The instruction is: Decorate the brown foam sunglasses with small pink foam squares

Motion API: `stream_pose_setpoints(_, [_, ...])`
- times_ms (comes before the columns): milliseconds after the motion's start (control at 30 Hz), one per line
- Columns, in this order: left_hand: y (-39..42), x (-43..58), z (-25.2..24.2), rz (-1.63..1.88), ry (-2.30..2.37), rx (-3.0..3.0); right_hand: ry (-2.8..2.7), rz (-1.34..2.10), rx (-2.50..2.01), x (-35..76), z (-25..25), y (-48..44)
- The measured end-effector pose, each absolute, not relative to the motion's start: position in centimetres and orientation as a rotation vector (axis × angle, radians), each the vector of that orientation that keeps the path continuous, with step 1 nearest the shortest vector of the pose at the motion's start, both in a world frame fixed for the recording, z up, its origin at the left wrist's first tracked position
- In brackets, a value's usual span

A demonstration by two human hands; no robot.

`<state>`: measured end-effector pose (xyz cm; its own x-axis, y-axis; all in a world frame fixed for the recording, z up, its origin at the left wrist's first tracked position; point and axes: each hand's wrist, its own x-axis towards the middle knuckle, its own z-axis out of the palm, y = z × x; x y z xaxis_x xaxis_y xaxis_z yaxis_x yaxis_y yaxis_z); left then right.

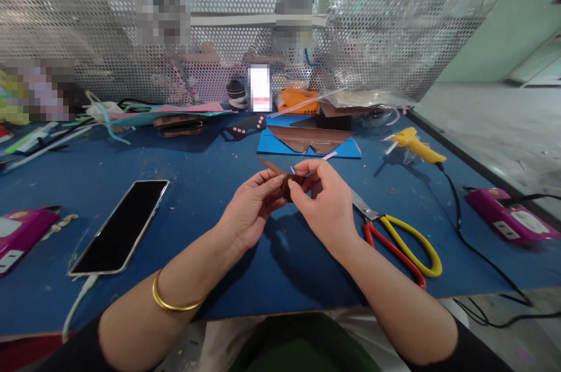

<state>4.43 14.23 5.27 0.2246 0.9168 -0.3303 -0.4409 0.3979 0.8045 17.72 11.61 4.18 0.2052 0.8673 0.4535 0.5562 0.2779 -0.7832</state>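
A small brown piece of sheet material [272, 166], with a pointed end sticking up to the left, is pinched in my left hand [248, 208]. My right hand [326, 202] has its thumb and fingers closed on the other side of the same piece, which they largely hide. A thin pale pink strip [329, 156] shows just above the right fingers; I cannot tell whether they grip it. Just beyond my hands, a brown cut shape [291, 138] lies on a blue sheet [265, 145]. Scissors [369, 214] with red and yellow handles rest beside and partly behind my right hand.
A yellow glue gun [418, 147] lies at right, its cord running past a purple box [511, 214]. At left are a charging phone [123, 226] and another purple box [26, 229]. A black piece with pink squares [245, 128] and a lit phone [260, 87] stand near the mesh [350, 27].
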Motion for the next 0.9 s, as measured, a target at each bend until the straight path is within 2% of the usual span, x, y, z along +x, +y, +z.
stream_pose_setpoints(300, [14.4,4.1,5.3,1.029,0.927,0.594,-1.419,0.550,-1.360,18.2,4.9,11.5])
stream_pose_setpoints(900, [14.3,4.2,5.3,1.020,0.922,0.641,-1.399,0.574,-1.341,18.2,5.1,11.6])
